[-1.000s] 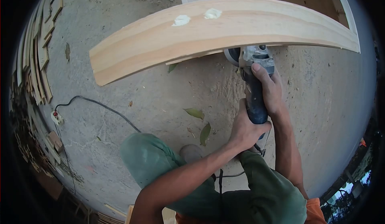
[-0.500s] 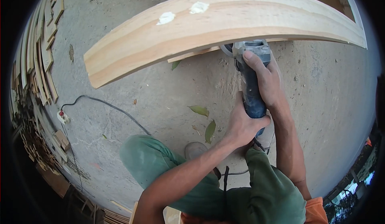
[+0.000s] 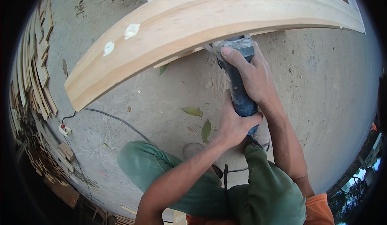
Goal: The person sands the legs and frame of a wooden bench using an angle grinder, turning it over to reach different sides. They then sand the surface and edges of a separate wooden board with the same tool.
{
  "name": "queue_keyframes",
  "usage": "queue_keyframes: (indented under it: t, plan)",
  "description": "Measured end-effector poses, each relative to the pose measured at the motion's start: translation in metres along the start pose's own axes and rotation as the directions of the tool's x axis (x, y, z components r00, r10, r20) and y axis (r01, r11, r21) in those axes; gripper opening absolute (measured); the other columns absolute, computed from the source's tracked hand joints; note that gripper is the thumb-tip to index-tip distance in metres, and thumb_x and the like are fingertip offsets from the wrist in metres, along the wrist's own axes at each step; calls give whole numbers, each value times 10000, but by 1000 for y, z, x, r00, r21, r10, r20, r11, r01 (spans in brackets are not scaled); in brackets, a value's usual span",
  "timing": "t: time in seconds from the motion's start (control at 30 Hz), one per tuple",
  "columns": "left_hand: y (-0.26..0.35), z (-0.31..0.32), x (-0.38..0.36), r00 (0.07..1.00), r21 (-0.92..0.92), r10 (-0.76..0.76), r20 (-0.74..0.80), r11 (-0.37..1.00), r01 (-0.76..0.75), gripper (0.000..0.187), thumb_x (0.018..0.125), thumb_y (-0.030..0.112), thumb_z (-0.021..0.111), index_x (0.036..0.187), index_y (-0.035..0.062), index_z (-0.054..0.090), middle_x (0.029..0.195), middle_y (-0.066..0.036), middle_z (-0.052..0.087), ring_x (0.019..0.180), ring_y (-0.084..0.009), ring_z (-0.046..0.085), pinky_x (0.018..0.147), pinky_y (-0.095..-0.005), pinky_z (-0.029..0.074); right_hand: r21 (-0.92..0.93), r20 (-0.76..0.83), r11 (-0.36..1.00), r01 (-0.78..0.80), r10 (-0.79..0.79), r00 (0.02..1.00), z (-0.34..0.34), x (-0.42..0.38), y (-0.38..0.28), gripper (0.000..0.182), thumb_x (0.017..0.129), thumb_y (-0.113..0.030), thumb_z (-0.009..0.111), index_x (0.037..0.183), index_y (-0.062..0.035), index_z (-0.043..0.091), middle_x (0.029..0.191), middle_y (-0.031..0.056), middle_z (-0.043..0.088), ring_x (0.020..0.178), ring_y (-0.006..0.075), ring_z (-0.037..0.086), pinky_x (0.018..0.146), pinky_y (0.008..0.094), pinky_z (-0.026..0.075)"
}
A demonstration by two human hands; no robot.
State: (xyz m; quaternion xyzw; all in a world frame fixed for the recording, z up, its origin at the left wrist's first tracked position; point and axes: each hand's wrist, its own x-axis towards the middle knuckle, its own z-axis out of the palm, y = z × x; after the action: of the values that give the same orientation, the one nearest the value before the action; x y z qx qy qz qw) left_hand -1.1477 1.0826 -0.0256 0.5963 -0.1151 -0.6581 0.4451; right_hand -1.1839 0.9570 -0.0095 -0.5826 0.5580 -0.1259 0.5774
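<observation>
A blue and grey angle grinder (image 3: pixel 240 86) points away from me, its head at the lower edge of a wide wooden board (image 3: pixel 181 27). My left hand (image 3: pixel 237 124) is wrapped round the rear of its body. Near the head, my right hand (image 3: pixel 256 72) grips the tool with the thumb on top. The disc is mostly hidden under the board. Two pale filler patches (image 3: pixel 132 31) mark the board's left part.
Stacked wooden strips (image 3: pixel 34 64) line the floor at the left. A black cable (image 3: pixel 117 119) runs to a white socket (image 3: pixel 64 129). Leaves (image 3: pixel 206 131) lie on the concrete. My green-trousered knees (image 3: pixel 145 160) are bent below the tool.
The grinder and both hands sit further left and slightly higher in view. The board appears larger and shifted left, its left end lower, as the view has moved. Both hands keep their hold.
</observation>
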Motion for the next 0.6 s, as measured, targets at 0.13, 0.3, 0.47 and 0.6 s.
queue_keyframes:
  t: [0.13,0.3,0.47,0.6]
  plan:
    - [-2,6,-4,999,66,18,-48,998,-15,839,740,183,815,1395,-25,335,1254,-181,547,1143,-269,589,968,-412,488,41,26,999,20,-21,999,-2,0,2,901,836,-633,725,1249,141,519,1002,253,695,903,324,706,827,379,559]
    - [-3,-2,-1,1000,-116,-11,21,993,14,867,752,157,807,1439,-18,309,1288,-174,532,1179,-260,569,1005,-414,479,-31,63,999,37,-35,997,3,5,-2,939,840,-631,728,1285,155,475,1020,300,691,954,347,714,857,405,558]
    - [2,13,-4,1000,-60,-27,10,998,28,882,748,149,811,1446,-27,301,1308,-174,509,1206,-258,546,1019,-412,470,-31,80,999,15,-12,997,-9,4,2,949,840,-641,719,1280,164,475,1048,330,680,971,374,713,872,418,555]
    - [-9,8,-2,1000,-140,0,16,990,3,901,745,156,818,1450,-31,289,1305,-174,503,1208,-258,541,1023,-410,467,-98,103,995,17,-7,995,-4,5,0,938,844,-632,718,1281,163,477,1056,328,681,971,379,711,877,422,554]
